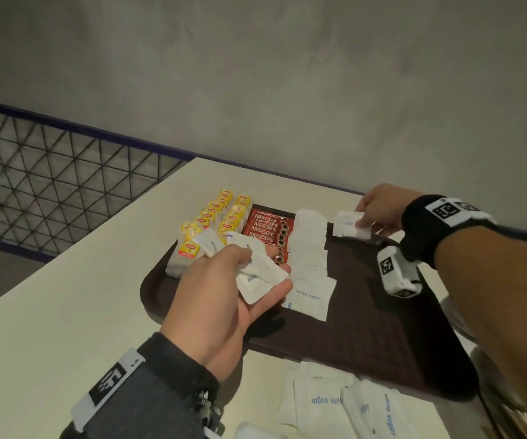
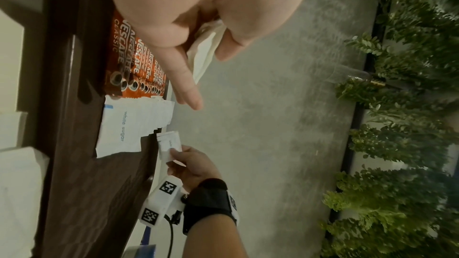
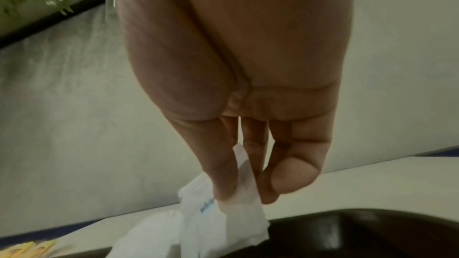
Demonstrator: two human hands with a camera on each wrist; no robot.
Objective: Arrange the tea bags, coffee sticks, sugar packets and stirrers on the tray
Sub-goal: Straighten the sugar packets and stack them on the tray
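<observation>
A dark brown tray (image 1: 382, 337) lies on the pale table. On it from left stand rows of yellow tea bags (image 1: 221, 217), red coffee sticks (image 1: 265, 228) and a column of white sugar packets (image 1: 308, 258). My left hand (image 1: 224, 293) hovers over the tray's left part and holds a fan of several sugar packets (image 1: 256, 270) in its palm. My right hand (image 1: 379, 210) is at the tray's far edge and pinches a sugar packet (image 1: 349, 224) between thumb and fingers; the right wrist view shows that packet (image 3: 223, 221) hanging just above the tray rim (image 3: 347, 223).
More loose sugar packets (image 1: 351, 403) lie on the table in front of the tray. Wooden stirrers (image 1: 521, 423) show at the bottom right corner. A wire mesh railing (image 1: 50, 185) runs on the left; a grey wall stands behind the table.
</observation>
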